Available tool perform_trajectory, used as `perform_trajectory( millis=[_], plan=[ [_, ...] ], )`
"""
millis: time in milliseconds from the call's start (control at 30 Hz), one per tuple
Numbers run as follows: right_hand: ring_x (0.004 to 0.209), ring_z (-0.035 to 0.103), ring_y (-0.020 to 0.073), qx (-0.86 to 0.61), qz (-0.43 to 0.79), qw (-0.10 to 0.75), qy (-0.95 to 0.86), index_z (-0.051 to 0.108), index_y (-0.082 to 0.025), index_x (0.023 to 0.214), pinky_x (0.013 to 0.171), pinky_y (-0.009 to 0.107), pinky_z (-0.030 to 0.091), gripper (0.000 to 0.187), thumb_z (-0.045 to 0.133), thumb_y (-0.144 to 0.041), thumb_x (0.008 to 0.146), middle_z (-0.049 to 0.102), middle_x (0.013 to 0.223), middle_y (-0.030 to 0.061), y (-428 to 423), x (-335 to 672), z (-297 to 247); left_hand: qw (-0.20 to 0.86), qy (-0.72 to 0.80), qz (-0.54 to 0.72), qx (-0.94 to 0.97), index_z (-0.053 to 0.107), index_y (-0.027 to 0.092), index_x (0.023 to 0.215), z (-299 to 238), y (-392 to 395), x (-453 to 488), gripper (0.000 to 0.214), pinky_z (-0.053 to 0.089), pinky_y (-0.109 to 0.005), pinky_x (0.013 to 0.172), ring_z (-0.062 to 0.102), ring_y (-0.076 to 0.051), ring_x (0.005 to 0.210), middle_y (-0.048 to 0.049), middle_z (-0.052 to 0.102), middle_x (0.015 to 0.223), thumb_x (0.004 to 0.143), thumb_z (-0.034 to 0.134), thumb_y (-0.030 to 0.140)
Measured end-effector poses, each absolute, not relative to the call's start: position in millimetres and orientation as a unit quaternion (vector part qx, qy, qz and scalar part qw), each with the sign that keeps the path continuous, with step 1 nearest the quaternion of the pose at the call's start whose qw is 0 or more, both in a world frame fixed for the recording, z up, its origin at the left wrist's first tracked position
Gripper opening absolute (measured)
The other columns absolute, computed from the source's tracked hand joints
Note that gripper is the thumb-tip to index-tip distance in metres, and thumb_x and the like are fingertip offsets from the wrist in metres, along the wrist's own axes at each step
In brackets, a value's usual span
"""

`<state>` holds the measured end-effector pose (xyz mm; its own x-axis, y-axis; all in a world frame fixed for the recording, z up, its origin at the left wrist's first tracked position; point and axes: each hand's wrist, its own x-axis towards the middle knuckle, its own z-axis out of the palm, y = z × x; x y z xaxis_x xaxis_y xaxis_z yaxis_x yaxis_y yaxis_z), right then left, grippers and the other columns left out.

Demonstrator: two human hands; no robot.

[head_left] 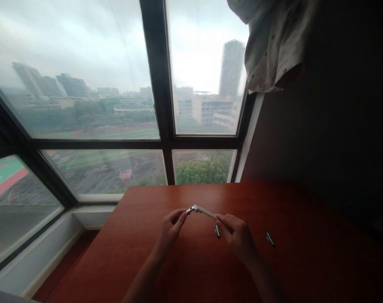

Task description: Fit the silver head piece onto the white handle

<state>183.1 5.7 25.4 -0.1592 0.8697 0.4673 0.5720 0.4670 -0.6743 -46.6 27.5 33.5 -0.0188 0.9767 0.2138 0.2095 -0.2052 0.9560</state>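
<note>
Above a red-brown wooden table (191,269) I hold a small pale, slim tool (201,210) with a metal head at its left end. My right hand (238,237) is closed round its handle. My left hand (170,229) pinches at the metal head with fingertips. Under my right hand a short green stick (217,230) lies on the table. A second green stick (270,239) lies to the right, apart from both hands.
A large window with dark frames (161,105) fills the view ahead, with buildings and sports fields outside. A dark wall (336,126) stands on the right. A pale cloth (270,42) hangs at the top right. The table's left edge drops to the floor (68,261).
</note>
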Motion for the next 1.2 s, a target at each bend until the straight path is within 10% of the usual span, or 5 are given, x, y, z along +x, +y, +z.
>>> perform_trajectory(
  millis=[1200],
  plan=[
    [0.074,0.064,0.0211,-0.490,0.188,0.479,-0.704,0.071,-0.018,0.099,0.065,0.027,0.049,0.031,0.048,-0.037,0.091,0.070,0.082,0.0091,7.7,182.3,21.3,0.409,0.495,0.528,0.556,0.075,0.014,0.085,33.0,27.0,-42.8,0.040,0.036,-0.024,0.055,0.047,-0.016,0.060,-0.0015,0.055,0.061,0.075,0.064,0.052]
  ],
)
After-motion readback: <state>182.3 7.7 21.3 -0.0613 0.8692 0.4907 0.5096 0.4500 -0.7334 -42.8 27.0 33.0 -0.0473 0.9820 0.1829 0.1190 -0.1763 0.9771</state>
